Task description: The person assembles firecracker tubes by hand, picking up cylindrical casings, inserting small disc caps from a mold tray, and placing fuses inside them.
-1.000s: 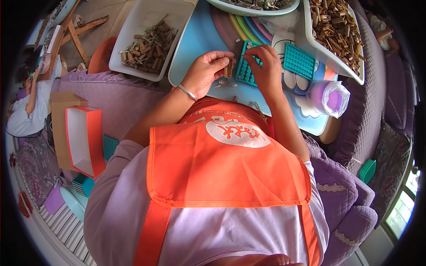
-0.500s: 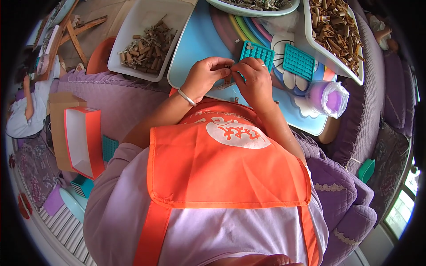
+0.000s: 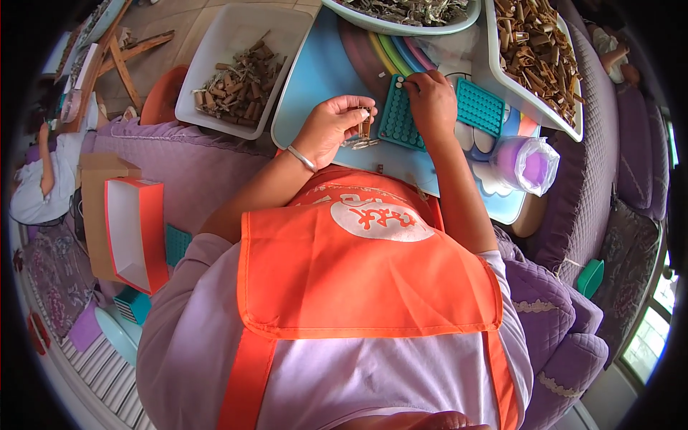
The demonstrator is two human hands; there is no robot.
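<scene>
My left hand [image 3: 326, 132] is closed in a pinch, holding upright a small brown tapered tube [image 3: 366, 125] above the blue table. Silvery strands [image 3: 361, 143] lie just under it. My right hand [image 3: 434, 106] is over the teal tray [image 3: 399, 120] with rows of round cavities. Its fingers are bent together at the tray's far end, beside a pale round bit in a cavity; anything between the fingertips is hidden. Just right of that hand lies a second teal tray [image 3: 481, 106].
White bins of brown pieces stand left [image 3: 188, 93] and right [image 3: 494, 61]. A pale basin [image 3: 401, 27] of silvery shreds is at the far edge. A purple cup [image 3: 512, 159] lined with plastic stands right on the blue table [image 3: 326, 68]. Left is an orange-edged box [image 3: 154, 233].
My right hand has left the brown tube and moved right and away from me, onto the teal tray. The tray now sits closer to me. My left hand keeps the tube.
</scene>
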